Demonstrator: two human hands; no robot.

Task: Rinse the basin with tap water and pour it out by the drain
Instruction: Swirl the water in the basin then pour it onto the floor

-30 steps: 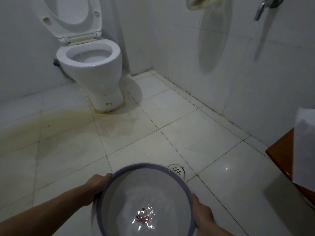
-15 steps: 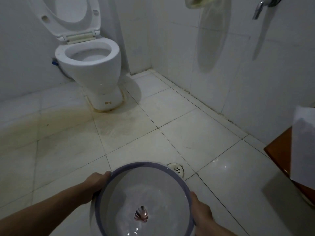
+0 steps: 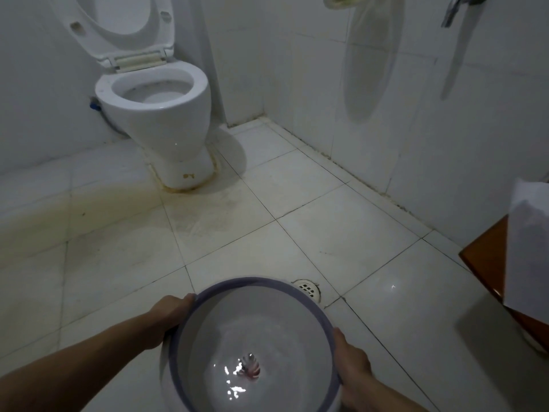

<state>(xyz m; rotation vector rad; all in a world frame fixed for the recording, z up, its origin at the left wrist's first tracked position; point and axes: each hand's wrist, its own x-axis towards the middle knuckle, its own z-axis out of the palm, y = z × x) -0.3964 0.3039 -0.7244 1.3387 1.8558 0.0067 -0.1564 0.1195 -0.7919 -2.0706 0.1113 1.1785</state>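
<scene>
Both hands are on the basin (image 3: 252, 319) here, holding it low over the tiled floor (image 3: 341, 233). The left hand (image 3: 169, 318) is curled round the purple rim on the left side, and the right hand (image 3: 353, 362) grips the rim on the right. There's a bit of water (image 3: 234, 388) pooled in the bottom, catching the light. The floor drain (image 3: 307, 289) sits just past the basin's far edge. The toilet (image 3: 160, 114), seat up, is well back by the corner, and the tap (image 3: 453, 10) is high on the right wall.
</scene>
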